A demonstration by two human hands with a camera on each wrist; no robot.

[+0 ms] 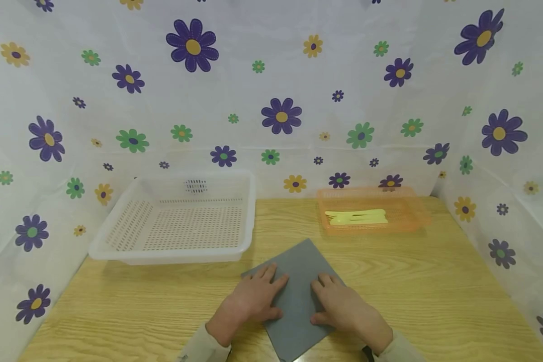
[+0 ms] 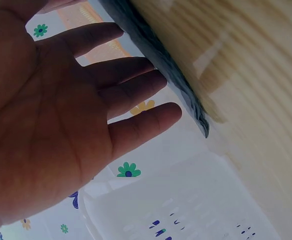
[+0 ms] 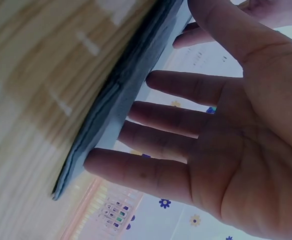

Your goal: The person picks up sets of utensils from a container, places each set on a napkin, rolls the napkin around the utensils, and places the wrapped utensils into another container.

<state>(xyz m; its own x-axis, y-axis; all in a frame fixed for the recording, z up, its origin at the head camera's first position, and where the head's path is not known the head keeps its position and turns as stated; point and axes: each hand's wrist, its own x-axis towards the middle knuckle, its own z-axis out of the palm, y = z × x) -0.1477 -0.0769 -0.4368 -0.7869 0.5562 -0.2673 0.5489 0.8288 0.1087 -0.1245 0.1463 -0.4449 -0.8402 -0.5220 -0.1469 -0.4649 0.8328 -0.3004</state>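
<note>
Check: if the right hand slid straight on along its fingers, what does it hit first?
Probably nothing soon. The right hand lies flat on the grey sheet, fingers aimed up-left toward the gap between white basket and orange tray. Past the sheet's edge comes bare table, though depth is uncertain.

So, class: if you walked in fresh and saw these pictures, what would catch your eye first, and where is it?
First, the two hands, left hand and right hand, lying flat with straight fingers on a grey sheet at the near edge of the wooden table. Behind them stand a white perforated basket on the left and an orange tray holding yellow cutlery on the right. A flower-printed cloth hangs all around.
</note>
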